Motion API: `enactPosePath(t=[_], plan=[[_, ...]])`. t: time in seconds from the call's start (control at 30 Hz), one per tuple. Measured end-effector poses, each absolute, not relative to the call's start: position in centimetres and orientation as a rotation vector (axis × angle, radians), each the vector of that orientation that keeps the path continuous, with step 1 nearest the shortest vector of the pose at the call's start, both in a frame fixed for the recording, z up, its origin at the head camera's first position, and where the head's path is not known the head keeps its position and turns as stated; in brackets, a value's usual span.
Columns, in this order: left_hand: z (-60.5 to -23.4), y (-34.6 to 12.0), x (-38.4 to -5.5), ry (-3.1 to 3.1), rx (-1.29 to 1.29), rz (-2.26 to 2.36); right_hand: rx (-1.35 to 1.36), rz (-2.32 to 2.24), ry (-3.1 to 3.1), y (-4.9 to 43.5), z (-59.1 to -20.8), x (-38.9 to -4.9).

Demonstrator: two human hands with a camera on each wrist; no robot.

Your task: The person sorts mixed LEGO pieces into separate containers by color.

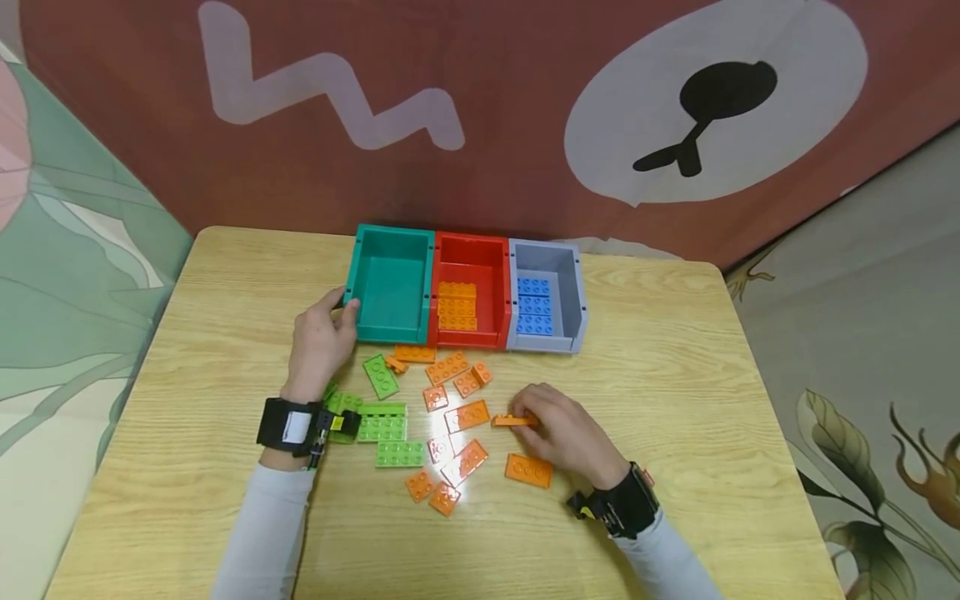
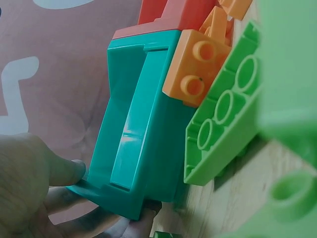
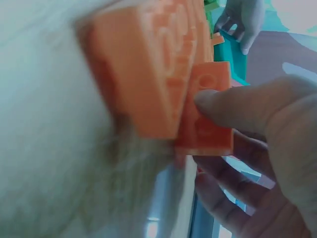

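Observation:
My left hand grips the outer wall of the teal bin, thumb over the rim and fingers outside and below, as the left wrist view shows. My right hand pinches an orange toy brick between thumb and fingers, low over the table. Right of centre, another orange brick lies close below that hand. Loose orange bricks are scattered in front of the bins. Several green bricks lie to their left, some partly hidden by my left wrist.
A red bin joined beside the teal one contains several orange bricks. To its right, a grey-blue bin holds blue bricks. The bins stand near the back of the wooden table, before a printed cloth.

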State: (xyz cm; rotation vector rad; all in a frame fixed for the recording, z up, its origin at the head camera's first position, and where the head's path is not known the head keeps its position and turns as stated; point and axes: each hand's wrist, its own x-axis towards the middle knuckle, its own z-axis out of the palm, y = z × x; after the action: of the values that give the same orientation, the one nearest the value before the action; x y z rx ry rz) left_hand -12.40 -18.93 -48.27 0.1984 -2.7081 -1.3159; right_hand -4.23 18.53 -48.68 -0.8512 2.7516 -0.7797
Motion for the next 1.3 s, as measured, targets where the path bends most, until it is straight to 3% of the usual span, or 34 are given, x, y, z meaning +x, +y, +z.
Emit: enactPosePath(t=[0.77,0.97,1.3], plan=[[-48.0,-19.3,-12.4,-2.723,0.236,-1.331,-1.141,-0.649,2.824,19.3,-48.1,-4.1],[-48.1,-19.1,-12.2,-2.736,0.227,-1.335,-1.305,-0.741,2.825,18.1,-44.1,-7.1],[-48.2,-19.1,-12.2,-2.757,0.225,-1.323,-1.425,-0.643,2.784,14.6,-40.5,-15.5]])
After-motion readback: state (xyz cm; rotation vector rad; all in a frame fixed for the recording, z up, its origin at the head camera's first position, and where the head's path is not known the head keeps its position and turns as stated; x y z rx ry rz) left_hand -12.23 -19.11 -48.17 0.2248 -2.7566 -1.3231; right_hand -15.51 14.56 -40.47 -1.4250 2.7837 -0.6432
